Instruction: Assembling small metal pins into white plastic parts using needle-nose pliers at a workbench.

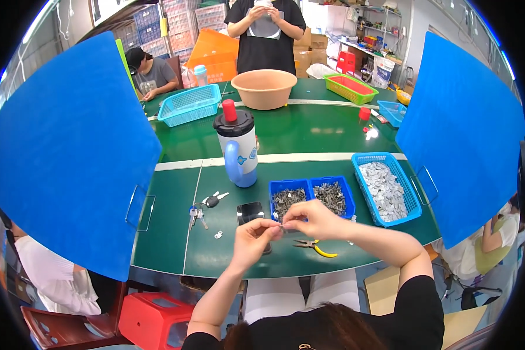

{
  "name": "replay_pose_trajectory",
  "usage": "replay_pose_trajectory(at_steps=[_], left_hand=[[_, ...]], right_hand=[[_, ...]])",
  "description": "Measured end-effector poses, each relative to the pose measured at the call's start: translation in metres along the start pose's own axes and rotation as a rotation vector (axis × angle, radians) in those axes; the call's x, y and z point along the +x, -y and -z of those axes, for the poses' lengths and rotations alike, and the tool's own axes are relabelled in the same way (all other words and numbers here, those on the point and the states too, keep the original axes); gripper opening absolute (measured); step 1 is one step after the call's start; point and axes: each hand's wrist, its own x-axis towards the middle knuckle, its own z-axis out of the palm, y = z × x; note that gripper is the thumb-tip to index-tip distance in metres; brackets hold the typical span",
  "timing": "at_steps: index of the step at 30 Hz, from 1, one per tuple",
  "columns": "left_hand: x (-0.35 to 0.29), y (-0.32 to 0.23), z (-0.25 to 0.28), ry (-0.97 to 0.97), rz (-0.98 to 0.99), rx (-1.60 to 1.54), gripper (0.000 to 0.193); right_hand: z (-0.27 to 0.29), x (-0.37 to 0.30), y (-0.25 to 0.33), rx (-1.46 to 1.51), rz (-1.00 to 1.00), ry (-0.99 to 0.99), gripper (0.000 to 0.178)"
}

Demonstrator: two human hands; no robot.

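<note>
My left hand [252,240] and my right hand [314,220] meet above the near part of the green table. Both are closed in a pinch, fingertips together on something tiny and dark that I cannot make out. Just beyond them stand two blue bins [351,205] holding many small dark metal parts [331,197]. Pliers [321,249] with a yellow handle lie below my right hand. A dark phone [250,210] lies partly hidden behind my left hand. To the right, a light-blue basket [414,204] holds many flat grey-white pieces [384,189].
Left of the phone lie keys [199,216] and a small white piece [218,234]. A tumbler [239,149] with a red-topped lid stands behind them. Blue partitions [70,157] flank the table. Farther back are a peach basin [264,93], baskets [189,106] and a standing person [267,41].
</note>
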Motion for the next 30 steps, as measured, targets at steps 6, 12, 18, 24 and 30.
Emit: replay_pose_trajectory(at_steps=[6, 12, 18, 24, 30], left_hand=[[0.027, -0.003, 0.010, -0.106, -0.013, -0.095, 0.012], [0.053, 0.018, 0.022, -0.008, 0.065, -0.105, 0.012], [0.058, 0.046, 0.039, 0.033, 0.136, -0.237, 0.015], [0.057, 0.054, 0.037, 0.095, 0.165, -0.284, 0.011], [0.060, 0.066, 0.046, 0.088, 0.191, -0.403, 0.011]], right_hand=[[0.089, 0.111, -0.043, 0.327, -0.128, -0.107, 0.035], [0.151, 0.182, -0.115, 0.784, -0.453, -0.445, 0.050], [0.151, 0.181, -0.147, 0.862, -0.572, -0.517, 0.048], [0.153, 0.174, -0.166, 0.854, -0.610, -0.503, 0.046], [0.165, 0.201, -0.154, 0.972, -0.558, -0.535, 0.068]])
